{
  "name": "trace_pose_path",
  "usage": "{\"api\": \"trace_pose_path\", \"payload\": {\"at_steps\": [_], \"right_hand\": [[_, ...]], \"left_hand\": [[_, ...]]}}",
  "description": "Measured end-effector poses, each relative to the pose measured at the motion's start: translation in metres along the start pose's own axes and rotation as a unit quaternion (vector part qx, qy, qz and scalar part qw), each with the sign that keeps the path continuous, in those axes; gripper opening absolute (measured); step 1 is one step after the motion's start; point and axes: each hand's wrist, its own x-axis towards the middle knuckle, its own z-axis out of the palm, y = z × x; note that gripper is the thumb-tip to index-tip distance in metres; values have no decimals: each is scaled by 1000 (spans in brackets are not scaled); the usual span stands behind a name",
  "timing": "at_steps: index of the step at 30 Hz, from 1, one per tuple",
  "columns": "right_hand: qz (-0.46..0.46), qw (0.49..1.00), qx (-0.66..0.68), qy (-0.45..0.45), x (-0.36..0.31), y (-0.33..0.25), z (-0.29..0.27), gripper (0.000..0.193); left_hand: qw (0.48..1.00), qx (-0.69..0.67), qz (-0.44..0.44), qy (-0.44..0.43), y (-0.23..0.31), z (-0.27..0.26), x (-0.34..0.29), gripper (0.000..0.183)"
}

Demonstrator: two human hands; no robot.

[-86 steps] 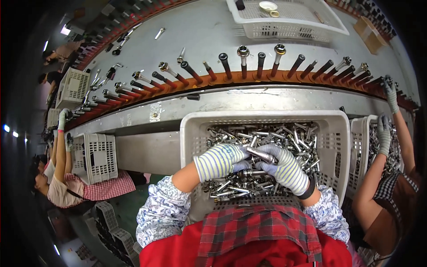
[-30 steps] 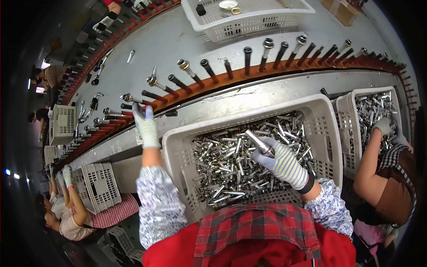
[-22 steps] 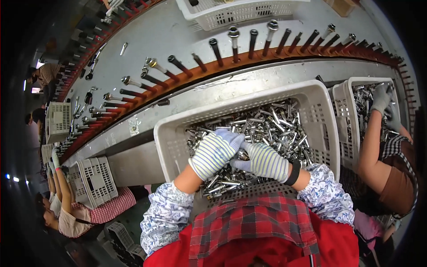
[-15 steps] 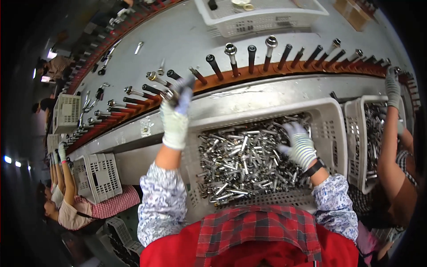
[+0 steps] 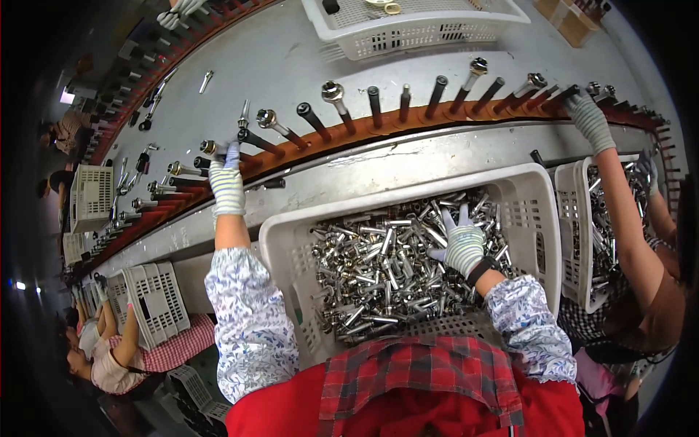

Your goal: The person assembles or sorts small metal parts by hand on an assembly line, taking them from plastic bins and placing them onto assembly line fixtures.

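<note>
My left hand (image 5: 227,188), in a striped knit glove, reaches to the curved rack of upright rods. Its fingers are closed at a silver metal fitting (image 5: 210,148) on one rod and partly hide it. My right hand (image 5: 464,246), gloved alike, rests low over the loose metal fittings (image 5: 371,280) in the pale plastic crate (image 5: 409,191). Its fingers are spread among the pieces, with none clearly gripped. Along the orange-brown rack (image 5: 375,125) stand black-topped rods, such as a rod (image 5: 313,120), and others capped with silver fittings, such as one fitting (image 5: 333,92).
A co-worker's gloved hand (image 5: 590,120) touches the rack at right, above another crate (image 5: 571,218) of fittings. A pale tray (image 5: 429,38) stands on the grey table beyond the rack. A short black rod (image 5: 274,183) lies on the near ledge. More people work at left.
My left hand has moved left along the rack. The rods have shifted left, and one that was bare now carries a silver fitting. My right hand has shifted slightly left, its fingers spread.
</note>
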Motion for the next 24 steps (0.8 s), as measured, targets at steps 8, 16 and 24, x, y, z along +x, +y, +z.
{"api": "trace_pose_path", "payload": {"at_steps": [8, 16, 24], "right_hand": [[-128, 988, 82, 37, -12, 5, 31, 47], [-175, 902, 393, 43, -6, 3, 8, 18], [-222, 676, 701, -50, -115, -61, -83, 14]], "left_hand": [[990, -88, 106, 11, 11, -10, -102, 43], [943, -57, 2, -329, 75, 13, -263, 25], [828, 200, 186, -489, 89, 42, -282, 50]]}}
